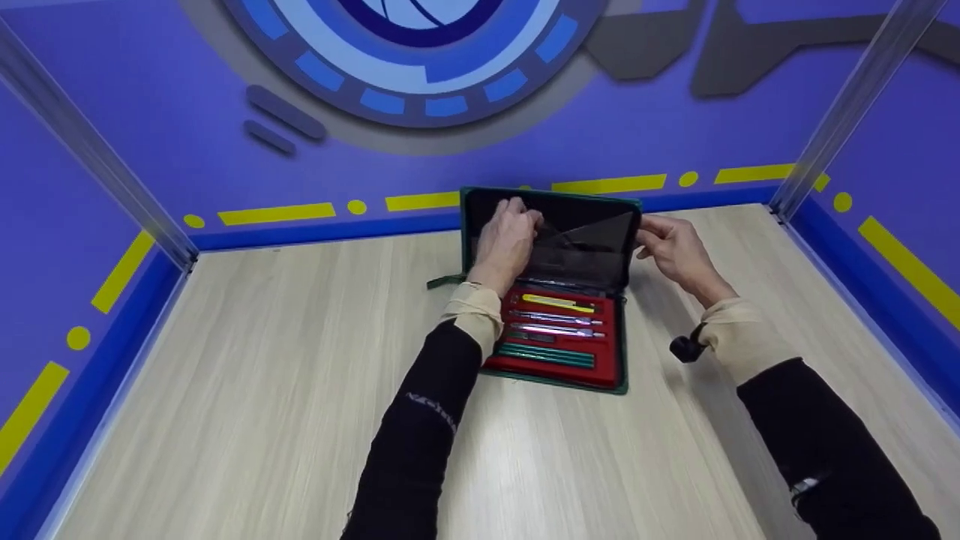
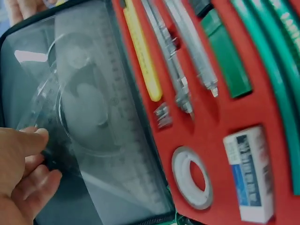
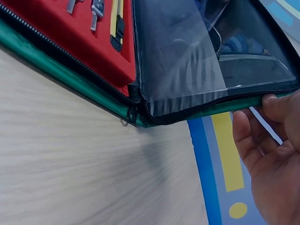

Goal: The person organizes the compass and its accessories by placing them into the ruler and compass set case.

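A green zip case [image 1: 622,352] lies open on the wooden table [image 1: 262,375], its dark lid [image 1: 592,225] standing up against the back wall. My left hand [image 1: 510,236] is at the lid's upper left, and its fingers [image 2: 28,140] pinch the clear plastic ruler and protractor [image 2: 93,117] in the lid pocket. My right hand [image 1: 675,244] grips the lid's green right edge [image 3: 225,105] with thumb and fingers [image 3: 276,105]. The red foam tray [image 1: 609,364] holds a yellow cutter [image 1: 557,302], metal compasses [image 2: 180,84], green pencils [image 1: 546,355], an eraser [image 2: 248,173] and a tape ring [image 2: 179,164].
Blue walls with yellow markings [image 1: 277,214] close in the table at the back and both sides. A green zip strap [image 1: 444,282] sticks out from the case's left side. A black wrist camera [image 1: 684,349] sits at my right cuff.
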Tool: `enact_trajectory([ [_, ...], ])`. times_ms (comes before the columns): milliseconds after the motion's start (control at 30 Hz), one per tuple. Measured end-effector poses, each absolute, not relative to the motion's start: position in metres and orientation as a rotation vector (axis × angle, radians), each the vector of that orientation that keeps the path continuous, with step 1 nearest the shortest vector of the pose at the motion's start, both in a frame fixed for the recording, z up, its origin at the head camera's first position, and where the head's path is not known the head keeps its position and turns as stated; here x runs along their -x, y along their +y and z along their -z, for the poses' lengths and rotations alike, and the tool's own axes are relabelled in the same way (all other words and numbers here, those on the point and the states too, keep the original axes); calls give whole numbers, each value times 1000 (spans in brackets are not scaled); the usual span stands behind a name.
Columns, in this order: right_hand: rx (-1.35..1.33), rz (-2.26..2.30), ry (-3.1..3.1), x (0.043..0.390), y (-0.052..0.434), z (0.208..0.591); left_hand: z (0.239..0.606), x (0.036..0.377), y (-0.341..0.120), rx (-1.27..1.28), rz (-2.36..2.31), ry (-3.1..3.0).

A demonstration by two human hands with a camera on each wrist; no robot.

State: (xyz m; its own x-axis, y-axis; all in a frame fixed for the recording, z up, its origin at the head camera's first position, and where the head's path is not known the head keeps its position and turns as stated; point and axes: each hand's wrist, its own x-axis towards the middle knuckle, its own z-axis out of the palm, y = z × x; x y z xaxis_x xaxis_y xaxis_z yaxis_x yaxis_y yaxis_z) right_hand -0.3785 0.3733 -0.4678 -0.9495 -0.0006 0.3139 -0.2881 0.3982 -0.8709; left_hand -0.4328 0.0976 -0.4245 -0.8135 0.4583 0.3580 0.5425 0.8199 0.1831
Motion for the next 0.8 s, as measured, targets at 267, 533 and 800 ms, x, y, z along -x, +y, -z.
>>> enact_trajectory([
  [267,-258,-1584,-2396,378,374,467,431,430,101,659,519,-2606],
  [533,-264,-1582,-2400,377,374,467,431,432,106,539,439,-2639],
  [800,-242,-1563,-2417,377,377,467,420,435,99,531,866,-2677],
])
